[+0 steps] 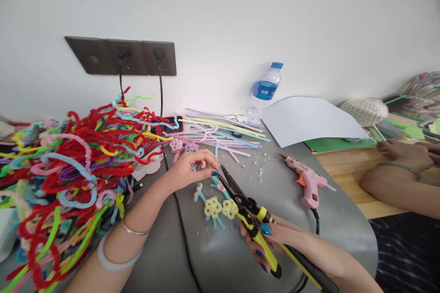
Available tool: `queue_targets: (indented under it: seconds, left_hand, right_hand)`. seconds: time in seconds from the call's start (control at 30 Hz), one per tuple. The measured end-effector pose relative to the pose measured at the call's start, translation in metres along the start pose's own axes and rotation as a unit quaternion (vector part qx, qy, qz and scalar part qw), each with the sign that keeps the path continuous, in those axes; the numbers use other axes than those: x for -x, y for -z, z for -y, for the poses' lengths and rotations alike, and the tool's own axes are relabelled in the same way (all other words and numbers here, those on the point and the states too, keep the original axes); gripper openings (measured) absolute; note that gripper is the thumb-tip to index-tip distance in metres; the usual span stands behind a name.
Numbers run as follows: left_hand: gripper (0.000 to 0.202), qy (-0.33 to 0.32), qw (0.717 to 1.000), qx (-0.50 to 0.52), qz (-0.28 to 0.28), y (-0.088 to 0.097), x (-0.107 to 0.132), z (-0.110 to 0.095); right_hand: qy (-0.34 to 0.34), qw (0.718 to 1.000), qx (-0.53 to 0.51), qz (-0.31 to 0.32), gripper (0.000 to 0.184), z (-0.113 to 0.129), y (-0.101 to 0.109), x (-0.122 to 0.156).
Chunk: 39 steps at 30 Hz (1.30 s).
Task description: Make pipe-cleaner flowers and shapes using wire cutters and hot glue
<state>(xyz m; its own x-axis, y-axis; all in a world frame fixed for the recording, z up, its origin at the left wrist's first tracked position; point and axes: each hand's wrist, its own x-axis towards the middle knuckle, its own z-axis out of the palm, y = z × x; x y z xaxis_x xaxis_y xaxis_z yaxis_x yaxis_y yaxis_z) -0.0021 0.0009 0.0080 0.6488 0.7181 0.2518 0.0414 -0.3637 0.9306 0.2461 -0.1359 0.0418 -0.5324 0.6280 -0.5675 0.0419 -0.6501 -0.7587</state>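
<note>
Blue stem (217, 147) at cutter (239, 200) tips, over worktop (220, 258).
Left hand (187, 169): fingers pinching stem, apparently to steady it beside the blades (231, 183). Right hand (276, 233): fingers wrapped around handles (264, 248), presumably for leverage.

The one view comes from a camera worn on the person's head, looking forward and down across the grey desk (271, 183) to the pale wall (220, 13) behind it. It sits above the near side, close enough that both forearms run in from the bottom edge. The left hand (189, 169) and right hand (275, 233) fall near mid-frame and lower right of centre. The field is wide, reaching from a heap of fuzzy stems (106, 132) at left to another person's arm (395, 187) at right.
</note>
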Motion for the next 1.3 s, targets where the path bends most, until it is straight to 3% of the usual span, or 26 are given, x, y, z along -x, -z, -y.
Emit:
queue_targets:
  seconds: [0.07,0.17,0.27,0.4,0.77,0.93,1.1,1.3]
  left_hand:
    - [0.026,-0.002,1.0,0.013,0.015,0.002,0.001,0.0]
    - [0.035,-0.008,0.999,0.024,0.041,0.002,0.002,-0.001]
    - [0.032,-0.019,0.996,0.042,0.071,0.0,0.002,-0.005]
    - [0.022,-0.041,0.993,0.065,0.084,-0.001,0.002,-0.008]
    - [0.015,-0.015,0.996,0.012,0.091,0.002,0.003,-0.008]
    - [0.01,-0.001,0.996,-0.028,0.084,0.004,0.002,-0.009]
    - [0.003,0.021,0.994,-0.062,0.082,0.003,0.002,-0.011]
    - [0.003,0.031,0.99,-0.092,0.097,0.002,0.004,-0.014]
  right_hand:
    - [-0.015,0.999,0.05,-0.017,0.047,0.004,0.0,0.003]
    - [-0.008,0.974,0.201,-0.103,0.036,0.007,-0.003,0.007]
    - [0.069,0.909,0.362,-0.193,0.034,0.007,-0.009,0.009]
    - [0.12,0.834,0.477,-0.248,0.027,0.005,-0.013,0.009]
    - [0.146,0.732,0.574,-0.335,0.024,0.005,-0.009,0.006]
    - [0.187,0.654,0.629,-0.376,0.022,0.006,-0.004,0.002]
    - [0.204,0.575,0.689,-0.39,0.031,0.008,0.002,0.001]
    - [0.201,0.526,0.732,-0.383,0.04,0.017,0.002,0.002]
